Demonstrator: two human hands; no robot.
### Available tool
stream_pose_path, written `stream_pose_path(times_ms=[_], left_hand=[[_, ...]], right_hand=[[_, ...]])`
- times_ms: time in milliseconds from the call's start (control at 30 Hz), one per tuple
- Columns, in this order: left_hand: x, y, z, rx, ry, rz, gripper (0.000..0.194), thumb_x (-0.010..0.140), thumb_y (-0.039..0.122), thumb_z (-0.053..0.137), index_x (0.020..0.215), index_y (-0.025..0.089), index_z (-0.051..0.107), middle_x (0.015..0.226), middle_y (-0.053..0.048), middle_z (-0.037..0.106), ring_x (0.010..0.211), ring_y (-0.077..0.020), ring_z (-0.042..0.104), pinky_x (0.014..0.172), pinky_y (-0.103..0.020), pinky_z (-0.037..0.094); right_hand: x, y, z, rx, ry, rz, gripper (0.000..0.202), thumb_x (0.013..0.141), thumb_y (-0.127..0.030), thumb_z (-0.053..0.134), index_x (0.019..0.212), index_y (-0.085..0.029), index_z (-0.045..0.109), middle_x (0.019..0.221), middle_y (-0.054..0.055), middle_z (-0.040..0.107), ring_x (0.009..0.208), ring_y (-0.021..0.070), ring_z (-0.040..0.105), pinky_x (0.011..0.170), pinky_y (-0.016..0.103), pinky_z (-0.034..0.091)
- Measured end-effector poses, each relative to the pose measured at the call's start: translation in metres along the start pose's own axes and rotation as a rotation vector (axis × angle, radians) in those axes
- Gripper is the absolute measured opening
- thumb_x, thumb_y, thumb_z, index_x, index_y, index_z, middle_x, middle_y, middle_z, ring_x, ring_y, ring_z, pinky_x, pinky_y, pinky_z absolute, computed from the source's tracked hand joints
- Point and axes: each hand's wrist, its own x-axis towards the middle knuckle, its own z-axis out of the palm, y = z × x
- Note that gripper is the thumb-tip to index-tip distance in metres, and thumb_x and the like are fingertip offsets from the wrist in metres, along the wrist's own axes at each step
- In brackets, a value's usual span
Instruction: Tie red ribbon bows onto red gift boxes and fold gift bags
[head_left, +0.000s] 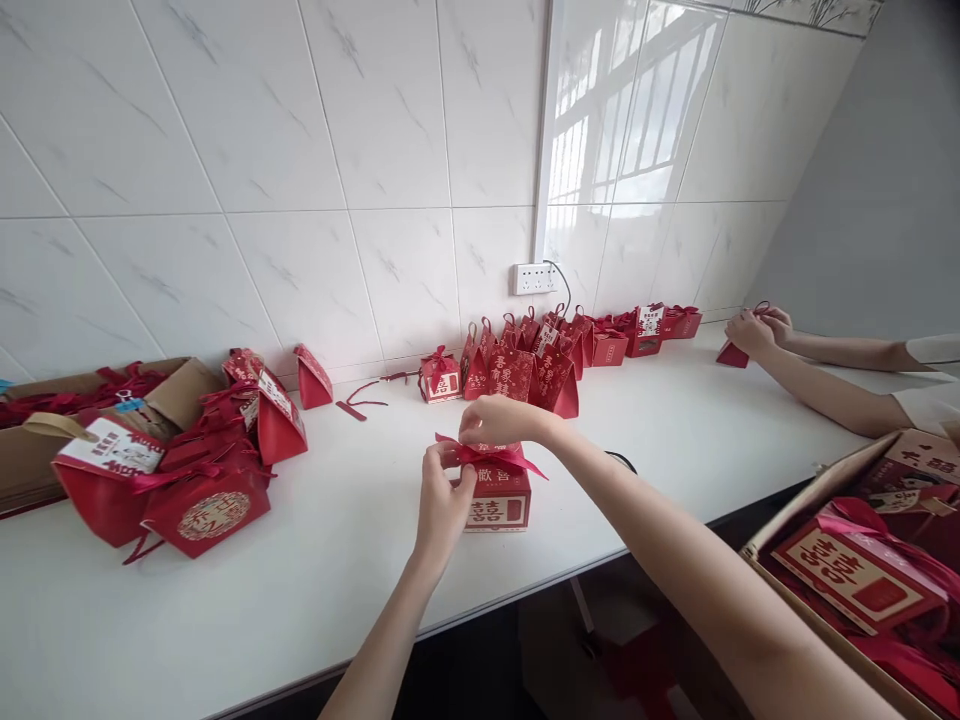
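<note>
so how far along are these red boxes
Partway, it seems. The red boxes grouped near the wall look done, handles or bows up. In hand is one box on the table, with the left hand and right hand at its ribbon. The gift boxes in the carton may be left; I can't tell whether they're finished.

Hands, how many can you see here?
4. The person's left hand and right hand are at the ribbon on the front red box. Another person's near hand and far hand are at the right, by a small red box.
</note>
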Motion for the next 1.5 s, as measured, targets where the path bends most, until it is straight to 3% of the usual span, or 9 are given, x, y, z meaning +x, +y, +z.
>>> stream_pose_path(times_ms=[100, 200, 500, 667, 833, 1133, 1267, 1333, 1500], left_hand=[[-0.003, 0.001, 0.004, 0.016, 0.046, 0.019, 0.019, 0.081, 0.024, 0.051, 0.099, 0.021, 0.048, 0.105, -0.008, 0.057, 0.097, -0.0189, 0.059, 0.077, -0.034, 0.053], [-0.007, 0.0, 0.007, 0.004, 0.087, 0.053, 0.019, 0.082, 0.03, 0.055, 0.098, 0.021, 0.05, 0.105, -0.007, 0.057, 0.098, -0.0187, 0.058, 0.08, -0.035, 0.052], [-0.01, -0.001, 0.004, -0.058, 0.055, -0.033, 0.02, 0.08, 0.039, 0.058, 0.08, 0.02, 0.051, 0.09, -0.004, 0.058, 0.089, -0.0199, 0.062, 0.071, -0.033, 0.054], [-0.01, -0.004, 0.006, -0.007, 0.094, 0.051, 0.021, 0.08, 0.04, 0.058, 0.076, 0.02, 0.052, 0.086, -0.002, 0.055, 0.081, -0.0167, 0.06, 0.076, -0.033, 0.053], [-0.01, -0.005, 0.006, 0.026, 0.093, 0.087, 0.018, 0.08, 0.036, 0.056, 0.072, 0.021, 0.051, 0.082, -0.002, 0.053, 0.077, -0.0151, 0.057, 0.076, -0.032, 0.053], [-0.009, -0.004, 0.004, -0.041, 0.042, -0.004, 0.02, 0.079, 0.036, 0.055, 0.068, 0.02, 0.049, 0.078, -0.001, 0.053, 0.074, -0.0149, 0.057, 0.072, -0.03, 0.052], [-0.008, -0.001, 0.004, -0.084, 0.013, -0.051, 0.023, 0.078, 0.04, 0.055, 0.069, 0.02, 0.049, 0.075, -0.001, 0.055, 0.073, -0.0154, 0.058, 0.069, -0.028, 0.051], [-0.009, -0.002, 0.004, -0.067, 0.002, -0.035, 0.024, 0.078, 0.041, 0.055, 0.07, 0.02, 0.05, 0.077, -0.002, 0.055, 0.076, -0.0165, 0.058, 0.069, -0.028, 0.051], [-0.007, -0.005, -0.002, -0.016, -0.038, 0.064, 0.023, 0.079, 0.041, 0.055, 0.071, 0.019, 0.05, 0.081, -0.002, 0.053, 0.081, -0.017, 0.058, 0.07, -0.028, 0.051]], right_hand=[[0.008, -0.005, 0.0, -0.127, -0.142, 0.011, 0.02, 0.073, -0.014, 0.052, 0.079, -0.018, 0.071, 0.078, 0.007, 0.07, 0.065, 0.0169, 0.061, 0.053, 0.025, 0.04], [0.014, -0.005, -0.002, -0.148, -0.184, -0.016, 0.025, 0.07, -0.007, 0.05, 0.078, -0.018, 0.072, 0.079, 0.006, 0.071, 0.066, 0.0164, 0.06, 0.056, 0.026, 0.04], [0.017, 0.0, 0.008, -0.11, -0.137, 0.053, 0.005, 0.063, -0.024, 0.069, 0.066, -0.02, 0.07, 0.064, 0.004, 0.066, 0.066, 0.0183, 0.061, 0.054, 0.025, 0.04], [0.018, 0.002, 0.012, -0.103, -0.139, 0.028, 0.002, 0.06, -0.018, 0.069, 0.06, -0.02, 0.069, 0.061, 0.003, 0.065, 0.067, 0.0188, 0.061, 0.054, 0.026, 0.039], [0.015, 0.009, 0.014, -0.117, -0.14, 0.019, 0.007, 0.064, -0.023, 0.064, 0.062, -0.018, 0.069, 0.062, 0.003, 0.065, 0.064, 0.0162, 0.058, 0.053, 0.024, 0.038], [0.001, 0.022, 0.024, -0.016, 0.113, 0.091, 0.013, 0.069, -0.026, 0.061, 0.06, -0.016, 0.061, 0.067, 0.003, 0.065, 0.064, 0.0139, 0.056, 0.053, 0.023, 0.036], [-0.03, 0.025, 0.034, 0.141, 0.485, 0.109, 0.016, 0.081, -0.03, 0.052, 0.07, -0.018, 0.056, 0.078, 0.003, 0.065, 0.069, 0.0133, 0.057, 0.061, 0.023, 0.04], [-0.052, 0.027, 0.044, 0.164, 0.641, 0.209, 0.027, 0.085, -0.038, 0.047, 0.066, -0.02, 0.049, 0.07, 0.002, 0.062, 0.063, 0.0136, 0.054, 0.058, 0.025, 0.039], [-0.093, 0.029, 0.073, 0.294, 0.552, 0.334, 0.04, 0.081, -0.054, 0.049, 0.06, -0.022, 0.039, 0.052, -0.003, 0.048, 0.048, 0.0129, 0.045, 0.047, 0.024, 0.033]])
